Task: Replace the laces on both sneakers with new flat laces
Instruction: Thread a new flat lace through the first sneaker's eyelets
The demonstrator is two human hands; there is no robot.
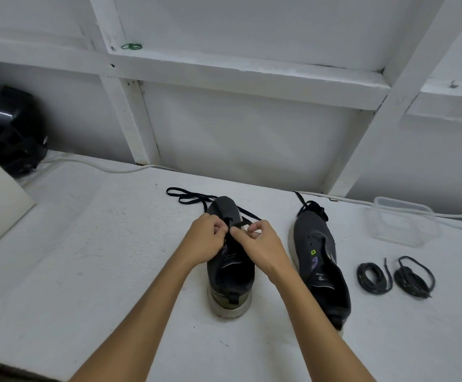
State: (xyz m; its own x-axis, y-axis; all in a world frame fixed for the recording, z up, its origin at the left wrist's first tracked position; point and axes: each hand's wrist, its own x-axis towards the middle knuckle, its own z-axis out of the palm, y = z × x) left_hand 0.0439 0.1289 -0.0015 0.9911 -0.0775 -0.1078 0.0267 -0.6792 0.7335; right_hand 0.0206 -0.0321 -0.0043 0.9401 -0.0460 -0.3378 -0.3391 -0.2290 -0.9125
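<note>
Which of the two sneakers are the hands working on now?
The left sneaker: both hands pinch its flat lace. The right sneaker stands untouched, a lace bundled on its toe.

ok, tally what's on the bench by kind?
Sneakers: 2
Flat laces: 2
Coiled round laces: 2
Clear plastic box: 1
Hands: left hand and right hand, 2
Total: 9
</note>
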